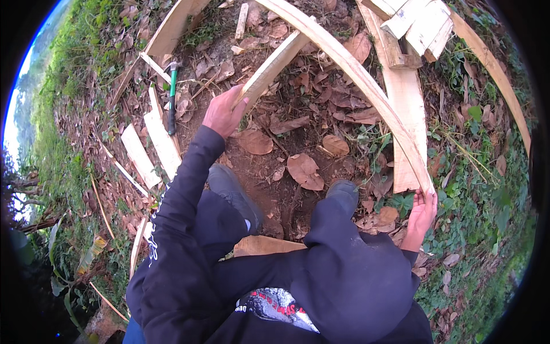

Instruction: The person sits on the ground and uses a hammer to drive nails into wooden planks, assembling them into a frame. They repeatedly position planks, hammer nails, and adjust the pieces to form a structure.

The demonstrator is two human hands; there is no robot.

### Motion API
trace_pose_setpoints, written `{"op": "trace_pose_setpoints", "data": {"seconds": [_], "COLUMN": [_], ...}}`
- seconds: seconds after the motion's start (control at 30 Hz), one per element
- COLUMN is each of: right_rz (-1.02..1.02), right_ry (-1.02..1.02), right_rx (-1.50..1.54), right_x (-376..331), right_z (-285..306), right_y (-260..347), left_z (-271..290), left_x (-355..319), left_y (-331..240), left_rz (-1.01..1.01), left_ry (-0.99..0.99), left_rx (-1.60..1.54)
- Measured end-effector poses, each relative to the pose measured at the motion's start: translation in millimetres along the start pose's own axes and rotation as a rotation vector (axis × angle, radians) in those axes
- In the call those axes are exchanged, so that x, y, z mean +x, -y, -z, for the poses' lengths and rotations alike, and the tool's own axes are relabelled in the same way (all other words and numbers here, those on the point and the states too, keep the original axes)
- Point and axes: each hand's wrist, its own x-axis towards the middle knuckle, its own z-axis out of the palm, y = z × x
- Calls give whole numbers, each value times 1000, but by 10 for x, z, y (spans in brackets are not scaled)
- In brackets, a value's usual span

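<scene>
The left hand [223, 112] gripped the near end of a short plank [269, 67] that ran far-right to meet a long plank [355, 74], whose near end rested in the right hand [421, 215]. A hammer [172, 97] lay left of the left hand, among board offcuts [163, 143].

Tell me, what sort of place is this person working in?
Most likely an outdoor woodworking spot on bare ground: dry leaves and weeds underfoot, loose planks and a hammer lying about, both hands gripping pale boards.

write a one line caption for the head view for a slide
Seated on leaf-strewn ground, a person grips a short wooden batten with the left hand and a long plank's end with the right hand.
</scene>
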Motion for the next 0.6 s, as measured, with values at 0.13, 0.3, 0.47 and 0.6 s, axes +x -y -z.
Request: {"op": "trace_pose_setpoints", "data": {"seconds": [0.13, 0.3, 0.47, 0.6], "right_rz": [82, -16, -82, -97], "right_ry": [8, 68, 8, 14], "right_rx": [-7, -46, -84, -127], "right_x": [-11, 44, 23, 34], "right_z": [-126, 33, 46, 68], "right_y": [120, -114, -382, -431], "left_z": [-33, -234, -225, -222], "left_x": [-121, -109, -165, -193], "left_y": [-71, 102, 341, 323], "left_rz": [-17, 2, 1, 12], "left_ry": [-17, 17, 14, 26], "left_rx": [9, 5, 32, 33]}}
